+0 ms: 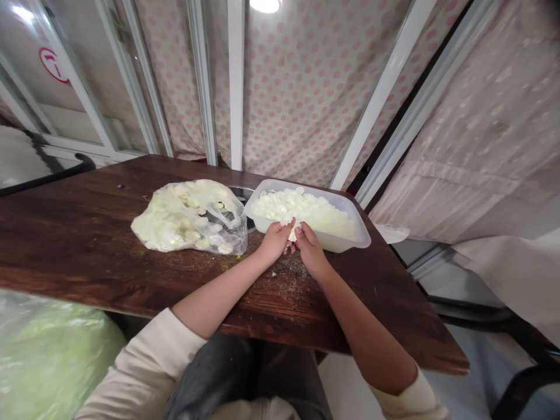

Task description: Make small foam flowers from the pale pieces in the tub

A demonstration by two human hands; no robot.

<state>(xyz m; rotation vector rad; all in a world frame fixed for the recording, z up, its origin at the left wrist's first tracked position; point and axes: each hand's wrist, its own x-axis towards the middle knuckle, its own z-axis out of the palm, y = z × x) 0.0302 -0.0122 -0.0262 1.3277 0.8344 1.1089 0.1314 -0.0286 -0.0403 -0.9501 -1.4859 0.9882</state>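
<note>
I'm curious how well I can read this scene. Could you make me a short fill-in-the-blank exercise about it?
The clear plastic tub sits to the ____ of the plastic bag. The table top is dark ____. The left hand and right hand pinch a white piece over the tub's near ____.

Missing words: right; wood; rim.

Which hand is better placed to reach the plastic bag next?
Left, likely: the left hand sits nearer the plastic bag, on that side of the wooden table. The right hand is farther off, beside the plastic tub.
</note>
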